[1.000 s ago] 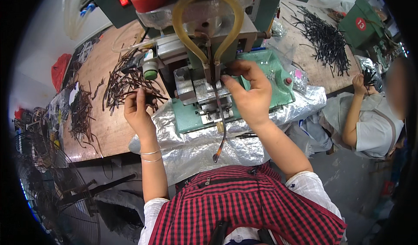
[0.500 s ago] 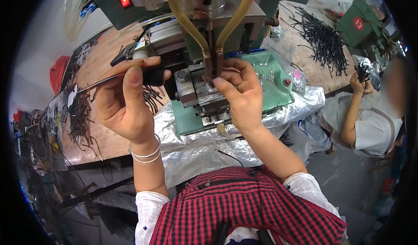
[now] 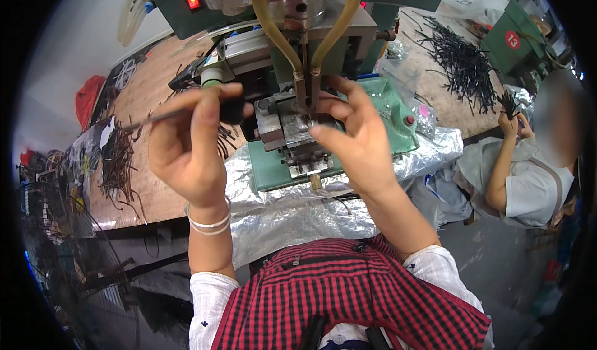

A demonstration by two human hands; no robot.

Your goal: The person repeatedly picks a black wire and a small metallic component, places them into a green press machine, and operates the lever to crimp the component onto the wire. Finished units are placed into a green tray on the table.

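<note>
My left hand [image 3: 193, 138] is raised left of the bench machine, closed round a thin dark rod-like piece [image 3: 152, 119] with a thick black end [image 3: 232, 110]. Its exact kind is not clear. Beside the machine's metal fixture [image 3: 291, 126], my right hand [image 3: 360, 132] has thumb and fingers apart, with nothing visible between them. Two upright metal jaws [image 3: 307, 93], fed by yellowish hoses [image 3: 267, 29], come down over the fixture. The right fingertips lie partly behind these jaws. Under the fixture is a green machine base [image 3: 267, 172].
Piles of black cable pieces [image 3: 457, 60] and brown strands [image 3: 118, 169] lie on the wooden bench [image 3: 155, 188]. Silvery sheeting [image 3: 292, 216] covers the front edge. At right, a person [image 3: 528, 176] holds a black bundle [image 3: 509, 104] near another green machine [image 3: 516, 32].
My right thumb has drawn back from the fixture and the fingers have spread. My left hand has shifted slightly right with its piece. The view has shifted a little.
</note>
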